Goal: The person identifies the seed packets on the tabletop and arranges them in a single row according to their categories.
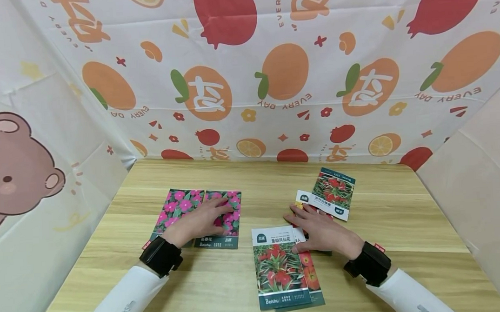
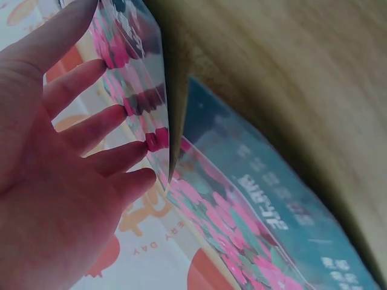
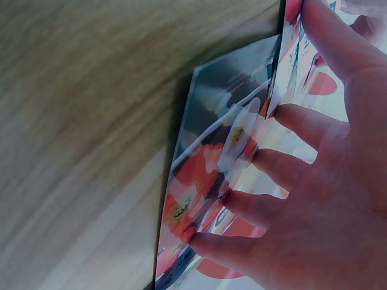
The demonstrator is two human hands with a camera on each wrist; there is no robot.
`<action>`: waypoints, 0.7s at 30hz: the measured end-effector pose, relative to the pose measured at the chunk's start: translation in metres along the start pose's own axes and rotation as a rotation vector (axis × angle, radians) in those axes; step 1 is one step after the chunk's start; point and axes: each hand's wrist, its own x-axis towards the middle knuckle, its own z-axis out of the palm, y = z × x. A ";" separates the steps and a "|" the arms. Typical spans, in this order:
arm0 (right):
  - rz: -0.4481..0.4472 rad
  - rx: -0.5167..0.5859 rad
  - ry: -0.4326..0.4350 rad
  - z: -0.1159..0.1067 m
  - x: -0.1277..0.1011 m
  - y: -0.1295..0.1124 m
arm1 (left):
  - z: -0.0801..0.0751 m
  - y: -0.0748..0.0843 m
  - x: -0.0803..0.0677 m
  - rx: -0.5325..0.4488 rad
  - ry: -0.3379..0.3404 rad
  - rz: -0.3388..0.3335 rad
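Two flower seed packets with pink blooms lie side by side at the left, a left one (image 1: pixel 177 206) and a right one (image 1: pixel 236 217). My left hand (image 1: pixel 200 222) rests on the right one with its fingers spread; in the left wrist view the fingertips touch the packet (image 2: pixel 136 78). My right hand (image 1: pixel 328 229) lies spread over a packet with orange-red and white flowers (image 3: pixel 193 181), mostly hidden in the head view. Its thumb touches the edge of a red-flowered packet (image 1: pixel 280 271) nearer me, which overlaps another packet (image 1: pixel 311 276).
Beyond my right hand lies an upside-down red-flowered packet (image 1: pixel 334 187), with a white header strip (image 1: pixel 322 205) along its near side. The wooden table (image 1: pixel 222 283) meets a fruit-printed cloth (image 1: pixel 248 119) at the back, and pale cloth walls stand at both sides.
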 end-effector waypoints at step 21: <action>0.015 0.005 -0.017 0.001 0.001 0.002 | 0.000 0.004 0.002 -0.013 0.090 0.029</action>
